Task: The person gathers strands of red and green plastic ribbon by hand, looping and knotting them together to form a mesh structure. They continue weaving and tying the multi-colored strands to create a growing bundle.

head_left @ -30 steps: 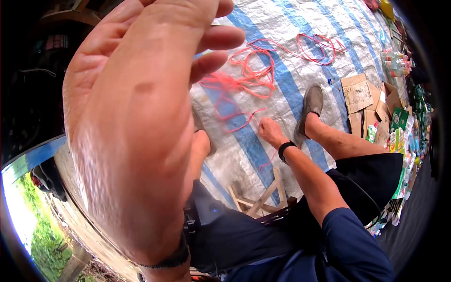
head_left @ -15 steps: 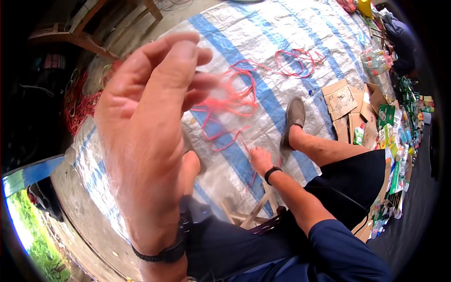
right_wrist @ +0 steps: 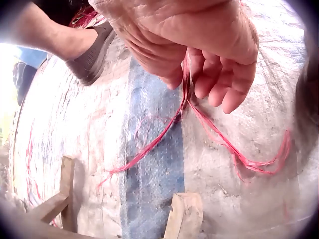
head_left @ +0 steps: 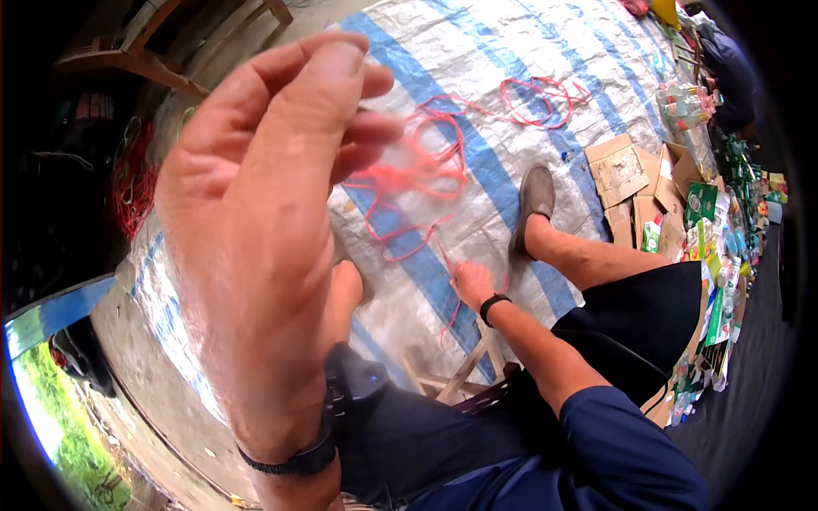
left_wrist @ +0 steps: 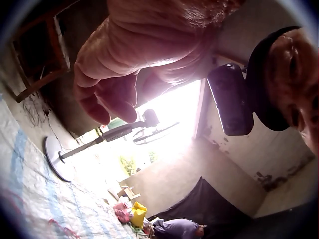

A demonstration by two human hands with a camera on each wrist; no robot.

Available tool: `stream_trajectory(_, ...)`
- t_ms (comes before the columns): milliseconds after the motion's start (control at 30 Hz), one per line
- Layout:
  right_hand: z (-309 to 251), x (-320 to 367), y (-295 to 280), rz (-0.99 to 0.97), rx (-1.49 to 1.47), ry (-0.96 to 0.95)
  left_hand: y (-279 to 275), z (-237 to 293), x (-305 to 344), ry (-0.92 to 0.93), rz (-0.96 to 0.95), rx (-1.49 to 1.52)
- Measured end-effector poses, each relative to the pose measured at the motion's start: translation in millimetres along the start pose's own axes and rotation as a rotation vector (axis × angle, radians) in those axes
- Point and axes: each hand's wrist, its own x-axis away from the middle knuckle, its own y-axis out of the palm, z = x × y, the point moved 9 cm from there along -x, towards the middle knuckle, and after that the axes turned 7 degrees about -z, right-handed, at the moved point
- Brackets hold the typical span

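Note:
My left hand [head_left: 256, 200] is raised close to the head camera, its thumb against the bent index finger and the other fingers loosely curled. I cannot tell whether a thin strand is between its fingertips. Low over the sheet, my right hand [head_left: 473, 283] pinches pink plastic string [right_wrist: 187, 89] between thumb and fingers. In the right wrist view two frayed tails of it spread downward in an inverted V. A tangle of the same pink string [head_left: 462, 140] lies on the blue-and-white striped sheet [head_left: 503, 204], partly behind my left hand.
Flattened cardboard [head_left: 618, 175], plastic bottles [head_left: 686, 106] and a pile of packaging [head_left: 716, 281] line the right side. Wooden legs [head_left: 460, 375] stand just in front of my lap. A shoe [head_left: 537, 192] rests on the sheet. A standing fan [left_wrist: 117, 134] and a yellow bag [left_wrist: 138, 214] appear beyond.
The head view has shifted, and the raised left hand now looks smaller and shows its fingertips. My right hand stays low with the pink string, a little lower in view.

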Motion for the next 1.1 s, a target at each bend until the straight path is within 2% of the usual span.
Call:
stream_trajectory(33,2.2,0.5,2.2,0.08,0.026,0.0,-1.5,0.2,-0.2,0.013,-0.004,-0.02)
stream_trajectory(267,6.3,-1.1,10.2,-0.052,0.002,0.034,-7.2,-1.3,-6.4,-0.015,-0.056,-0.016)
stream_trajectory(333,-4.9,-2.5,-0.7,0.005,-0.114,-0.114,-7.0,-2.4,-7.6,-0.022,-0.07,0.007)
stream_trajectory(467,-13.8,-18.7,-33.5,-0.013,-0.279,-0.085,-7.3,-2.6,-7.4,-0.022,-0.043,0.004)
stream_trajectory(533,-28.5,-28.6,-59.9,-0.042,-0.467,-0.23,-3.3,-3.1,-7.1,-0.028,-0.031,0.031)
stream_trajectory(567,-34.8,-32.1,-81.2,-0.039,-0.465,-0.235,-0.9,-3.8,-6.8,-0.023,-0.023,0.015)
stream_trajectory(633,-58.7,-27.0,-108.8,-0.389,-0.632,-0.198,1.0,-5.2,-6.4,-0.012,-0.019,-0.001)
stream_trajectory(700,-85.2,-10.7,-172.4,-0.326,-0.629,-0.303,4.4,-12.3,-6.2,-0.053,-0.045,-0.007)
stream_trajectory(767,-137.8,44.4,-260.1,-0.28,-0.669,-0.505,7.3,-15.6,-5.3,-0.044,-0.06,-0.048)
stream_trajectory(900,-125.7,38.9,-300.2,-0.361,-0.57,-0.447,17.6,-21.3,-2.9,-0.012,-0.098,-0.11)
stream_trajectory(1100,-146.5,103.2,-369.7,-0.32,-0.628,-0.488,47.3,-35.5,-2.0,0.123,-0.288,-0.355)
